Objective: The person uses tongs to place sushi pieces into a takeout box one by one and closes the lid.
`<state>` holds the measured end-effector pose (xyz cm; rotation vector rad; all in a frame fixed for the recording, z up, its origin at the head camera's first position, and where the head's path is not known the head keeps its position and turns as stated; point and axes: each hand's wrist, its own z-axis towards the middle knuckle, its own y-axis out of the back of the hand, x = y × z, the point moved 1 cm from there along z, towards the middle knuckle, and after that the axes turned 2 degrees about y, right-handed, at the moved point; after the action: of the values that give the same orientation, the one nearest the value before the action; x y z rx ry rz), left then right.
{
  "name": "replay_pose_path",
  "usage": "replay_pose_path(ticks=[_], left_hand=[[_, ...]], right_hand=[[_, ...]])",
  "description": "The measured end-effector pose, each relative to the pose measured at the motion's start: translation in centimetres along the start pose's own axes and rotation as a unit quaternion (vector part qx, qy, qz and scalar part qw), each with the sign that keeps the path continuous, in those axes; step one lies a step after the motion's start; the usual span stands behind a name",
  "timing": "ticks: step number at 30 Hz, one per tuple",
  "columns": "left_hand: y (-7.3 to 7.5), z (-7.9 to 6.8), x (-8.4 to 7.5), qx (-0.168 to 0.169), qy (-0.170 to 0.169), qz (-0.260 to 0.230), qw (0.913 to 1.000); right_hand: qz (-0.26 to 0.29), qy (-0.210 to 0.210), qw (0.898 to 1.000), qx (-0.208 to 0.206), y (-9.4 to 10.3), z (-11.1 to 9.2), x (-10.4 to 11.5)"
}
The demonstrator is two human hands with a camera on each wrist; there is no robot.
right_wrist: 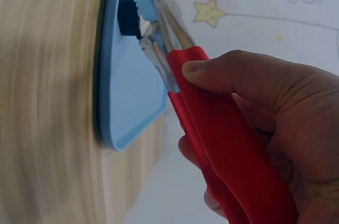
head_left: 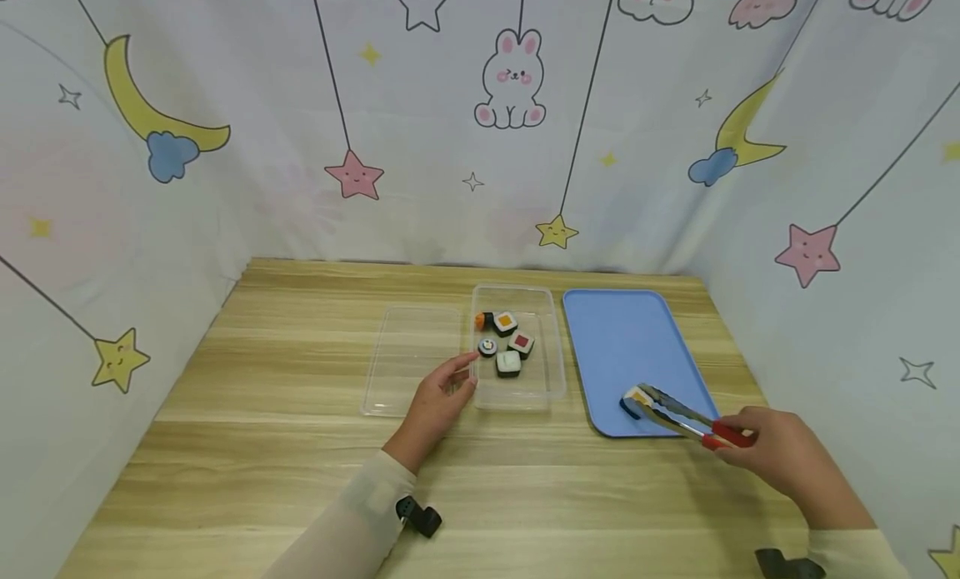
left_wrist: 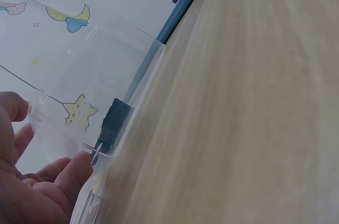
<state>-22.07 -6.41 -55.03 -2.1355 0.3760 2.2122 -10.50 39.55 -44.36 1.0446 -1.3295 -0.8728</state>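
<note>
My right hand (head_left: 776,450) grips red-handled metal tongs (right_wrist: 212,123). The tong tips are around a toy sushi piece (head_left: 632,402) with a dark wrap at the near end of the blue tray (head_left: 622,337). In the right wrist view, the dark side of the sushi piece (right_wrist: 128,15) shows beside the tips. My left hand (head_left: 438,404) holds the near left side of a clear plastic container (head_left: 557,346), with thumb and fingers at its wall in the left wrist view. Several toy sushi pieces (head_left: 507,363) sit inside that container.
A clear lid (head_left: 408,354) lies flat on the wooden table (head_left: 300,479), left of the container and partly beside my left hand. White patterned curtains (head_left: 420,221) enclose the back and both sides of the table.
</note>
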Motion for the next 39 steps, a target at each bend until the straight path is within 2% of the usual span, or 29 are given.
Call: replay_pose_path(ticks=[12,24,39], left_hand=[[0.0,-0.1,0.3,0.001,0.002,-0.003,1.0],[0.0,-0.1,0.0,-0.006,-0.004,0.002,1.0],[0.0,-0.1,-0.1,-0.004,0.0,0.001,1.0]], right_hand=[[0.013,0.015,1.0,-0.024,-0.1,0.0,0.1],[0.016,0.022,0.999,-0.032,1.0,0.8,0.9],[0.003,0.067,0.995,-0.067,3.4,3.7,3.5]])
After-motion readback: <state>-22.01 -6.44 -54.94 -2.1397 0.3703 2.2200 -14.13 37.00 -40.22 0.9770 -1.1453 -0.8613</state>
